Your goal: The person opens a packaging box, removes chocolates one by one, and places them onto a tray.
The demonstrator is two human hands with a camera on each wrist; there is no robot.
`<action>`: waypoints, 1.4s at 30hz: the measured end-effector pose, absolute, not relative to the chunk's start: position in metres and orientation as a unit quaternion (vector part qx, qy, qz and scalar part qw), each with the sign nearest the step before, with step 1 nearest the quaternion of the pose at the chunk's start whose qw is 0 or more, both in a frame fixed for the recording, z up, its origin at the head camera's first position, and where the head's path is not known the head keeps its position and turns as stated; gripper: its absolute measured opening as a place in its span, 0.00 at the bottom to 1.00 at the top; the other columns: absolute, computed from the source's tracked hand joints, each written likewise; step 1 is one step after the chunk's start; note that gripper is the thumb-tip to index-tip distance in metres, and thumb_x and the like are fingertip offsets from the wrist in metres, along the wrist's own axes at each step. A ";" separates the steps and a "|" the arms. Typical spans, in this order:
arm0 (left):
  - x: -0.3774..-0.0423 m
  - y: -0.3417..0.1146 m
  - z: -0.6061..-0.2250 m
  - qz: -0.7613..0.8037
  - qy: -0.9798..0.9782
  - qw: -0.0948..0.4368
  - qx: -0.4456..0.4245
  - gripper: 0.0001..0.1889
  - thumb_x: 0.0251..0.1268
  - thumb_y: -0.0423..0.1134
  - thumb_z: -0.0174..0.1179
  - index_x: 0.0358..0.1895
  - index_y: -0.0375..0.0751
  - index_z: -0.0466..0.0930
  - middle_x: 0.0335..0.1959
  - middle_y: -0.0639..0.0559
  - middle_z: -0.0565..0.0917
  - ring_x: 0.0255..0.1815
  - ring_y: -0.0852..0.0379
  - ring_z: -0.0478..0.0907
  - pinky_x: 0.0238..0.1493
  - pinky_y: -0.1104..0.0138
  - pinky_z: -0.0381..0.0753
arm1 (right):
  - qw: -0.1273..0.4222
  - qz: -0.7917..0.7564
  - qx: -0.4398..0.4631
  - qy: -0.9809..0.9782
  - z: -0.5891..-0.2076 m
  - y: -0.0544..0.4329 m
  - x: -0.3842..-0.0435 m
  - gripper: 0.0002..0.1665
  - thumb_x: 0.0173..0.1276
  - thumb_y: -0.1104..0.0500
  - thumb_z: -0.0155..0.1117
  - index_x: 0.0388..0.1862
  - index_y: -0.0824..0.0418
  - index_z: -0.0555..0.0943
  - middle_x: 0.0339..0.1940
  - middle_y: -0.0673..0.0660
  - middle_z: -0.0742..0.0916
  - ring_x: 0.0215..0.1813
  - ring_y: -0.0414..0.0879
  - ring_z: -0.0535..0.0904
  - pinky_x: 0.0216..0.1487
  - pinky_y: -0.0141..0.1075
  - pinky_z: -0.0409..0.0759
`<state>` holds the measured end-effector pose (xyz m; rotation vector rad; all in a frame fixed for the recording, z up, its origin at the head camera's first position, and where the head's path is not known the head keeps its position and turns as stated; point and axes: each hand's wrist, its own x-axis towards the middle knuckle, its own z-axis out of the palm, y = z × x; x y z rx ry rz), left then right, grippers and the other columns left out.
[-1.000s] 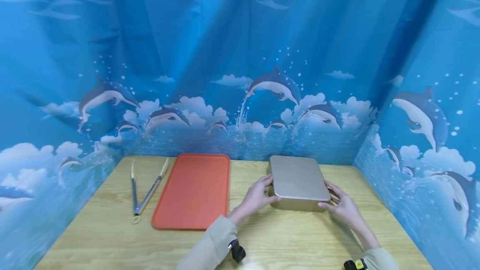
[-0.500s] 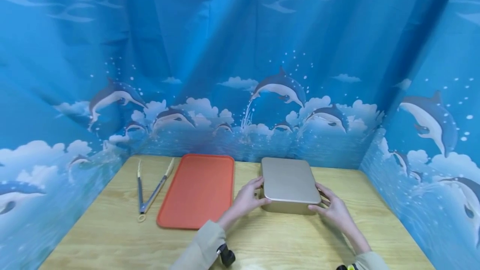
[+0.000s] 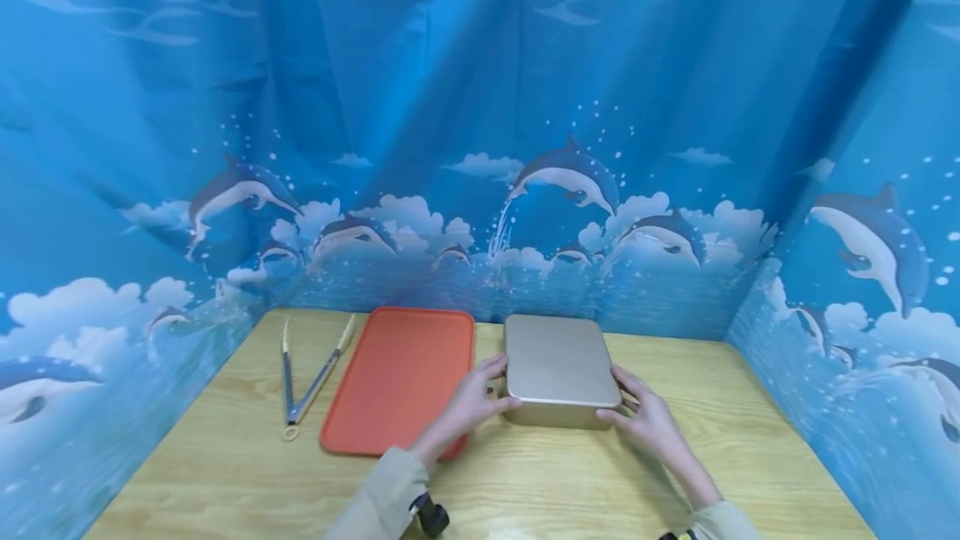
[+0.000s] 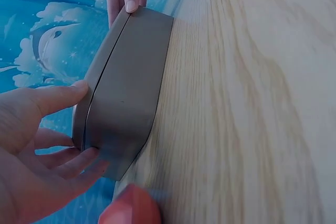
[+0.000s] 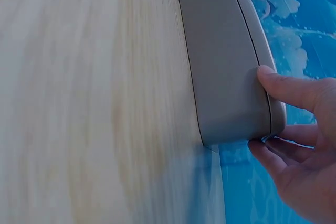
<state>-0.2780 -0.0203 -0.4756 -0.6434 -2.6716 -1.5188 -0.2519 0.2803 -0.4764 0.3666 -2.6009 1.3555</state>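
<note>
A rectangular champagne-coloured metal box [image 3: 558,359] with a fitted lid sits at the back of the wooden table. My left hand [image 3: 472,400] grips its left side, thumb at the front corner and fingers round the side. On the opposite side, my right hand [image 3: 649,422] holds the box the same way. In the left wrist view, the left thumb [image 4: 65,95] lies along the lid's edge, above a thin dark seam. The right wrist view has the right thumb [image 5: 278,82] at that same seam, with fingers under the corner. The lid is on, so the inside is hidden.
An orange-red rectangular tray [image 3: 405,382] lies flat just left of the box, partly behind my left wrist. Farther left, spread tongs [image 3: 315,387] with pale tips lie on the table [image 3: 225,465]. A blue dolphin-print curtain [image 3: 450,107] closes off the back and sides.
Both hands have moved the box leftward along the table, narrowing the gap between it and the tray. The head view has also shifted slightly. Tray and tongs stay in place.
</note>
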 end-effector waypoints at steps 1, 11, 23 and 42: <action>-0.278 -0.023 -0.475 -0.484 -0.851 0.000 -0.206 0.41 0.62 0.38 0.72 0.74 0.27 0.63 0.75 0.31 0.64 0.70 0.35 0.70 0.60 0.50 0.79 | 0.090 0.457 0.123 -0.876 -0.476 0.278 -0.252 0.48 0.57 0.70 0.77 0.72 0.81 0.63 0.72 0.79 0.68 0.69 0.74 0.69 0.62 0.50 0.76; -0.271 -0.046 -0.477 -0.466 -0.857 0.021 -0.218 0.41 0.60 0.38 0.73 0.72 0.24 0.64 0.73 0.28 0.66 0.67 0.34 0.73 0.61 0.47 0.77 | 0.069 0.467 0.121 -0.873 -0.476 0.258 -0.249 0.47 0.59 0.69 0.75 0.73 0.80 0.61 0.74 0.77 0.66 0.72 0.72 0.67 0.63 0.49 0.75; -0.261 -0.062 -0.474 -0.450 -0.869 0.008 -0.206 0.41 0.62 0.40 0.73 0.74 0.29 0.64 0.75 0.32 0.66 0.66 0.37 0.74 0.63 0.48 0.76 | 0.061 0.474 0.133 -0.869 -0.473 0.248 -0.237 0.46 0.61 0.68 0.74 0.73 0.79 0.62 0.74 0.76 0.66 0.70 0.71 0.70 0.62 0.47 0.77; -0.230 -0.076 -0.471 -0.432 -0.873 0.019 -0.224 0.42 0.59 0.42 0.74 0.73 0.27 0.65 0.74 0.32 0.66 0.71 0.35 0.68 0.68 0.45 0.69 | 0.082 0.459 0.136 -0.874 -0.473 0.238 -0.208 0.45 0.57 0.68 0.76 0.71 0.78 0.67 0.72 0.76 0.69 0.66 0.70 0.74 0.56 0.42 0.81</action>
